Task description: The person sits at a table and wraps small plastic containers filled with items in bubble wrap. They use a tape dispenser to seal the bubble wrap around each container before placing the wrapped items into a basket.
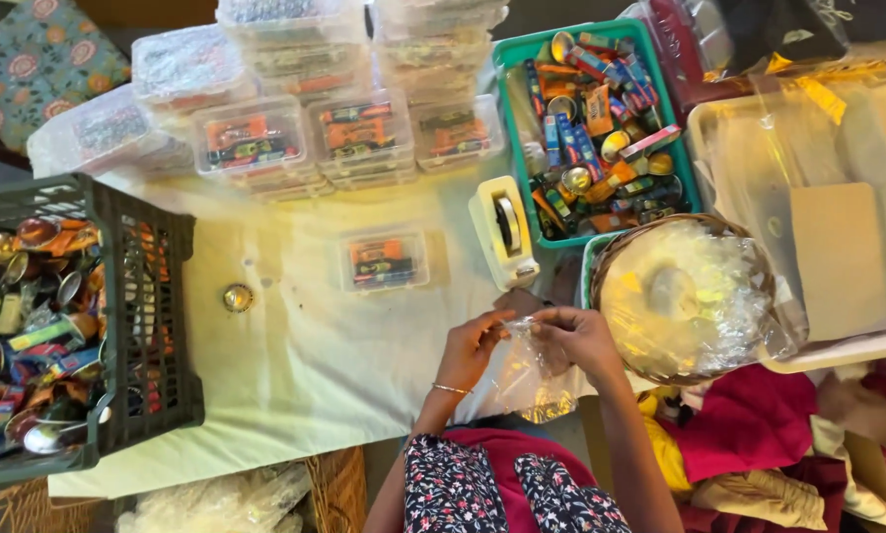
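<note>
Head view: hands (pixel 527 341) pinch clear bag (pixel 530 380), contents indistinct.

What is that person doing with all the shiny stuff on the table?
A person is holding a small clear plastic bag with both hands, the left hand and right hand pinching its top edge. Nearby stands a tape dispenser. A green tray and a dark crate are full of colourful little items, and filled clear boxes are stacked on the white cloth.
</note>
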